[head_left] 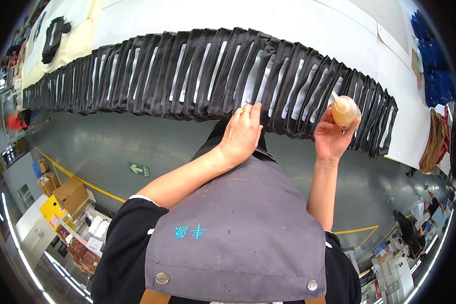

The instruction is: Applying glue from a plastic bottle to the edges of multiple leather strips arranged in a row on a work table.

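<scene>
A long row of overlapping black fabric pieces [159, 96] curves along the near side of the white table, many showing a pale strip on top. My left hand [240, 134] rests at the near edge of the row, its fingers stretched out and close together, with a ring on one; nothing shows in it. To the right, above the row, my right hand [331, 142] is closed around a small translucent squeeze bottle [348, 112] with yellowish contents. The bottle's pointed nozzle tilts up and to the left. Part of its lower body is hidden by my fingers.
Beyond the row stretches the white tabletop [314, 20]. Another black piece [53, 40] lies at the far left. Blue fabric [435, 61] and brown fabric [433, 142] hang at the right. Cardboard boxes [72, 195] stand behind on the left, beside the grey floor [106, 147].
</scene>
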